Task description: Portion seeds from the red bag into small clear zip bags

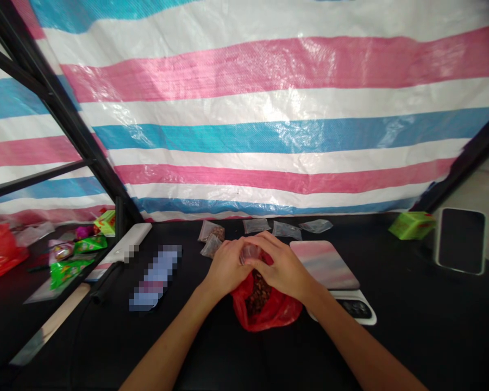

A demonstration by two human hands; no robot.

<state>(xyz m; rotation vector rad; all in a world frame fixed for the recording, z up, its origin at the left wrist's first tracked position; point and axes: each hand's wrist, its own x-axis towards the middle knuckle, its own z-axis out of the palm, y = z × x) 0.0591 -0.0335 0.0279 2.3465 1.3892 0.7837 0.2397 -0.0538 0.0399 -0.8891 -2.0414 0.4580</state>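
A red plastic bag [287,315] lies open on the black table, with small brown grain-like pieces [258,296] inside. Above its mouth, my left hand [228,266] and my right hand [283,266] meet, fingers curled around a small clear plastic piece [250,252]. It looks like a cup or a small bag; its lower part is hidden. Just beyond my left hand are two small clear bags, a farther one [210,231] and a nearer one [212,246], both with brown contents. Flat clear zip bags [287,230] lie behind my right hand.
A digital scale [326,265] with a shiny plate sits right, partly under my right forearm. Farther right are a green box [412,225] and an upright phone [461,240]. On the left are a pixelated item [155,279], a white power strip [130,241], green packets [69,271] and a black metal frame [71,122].
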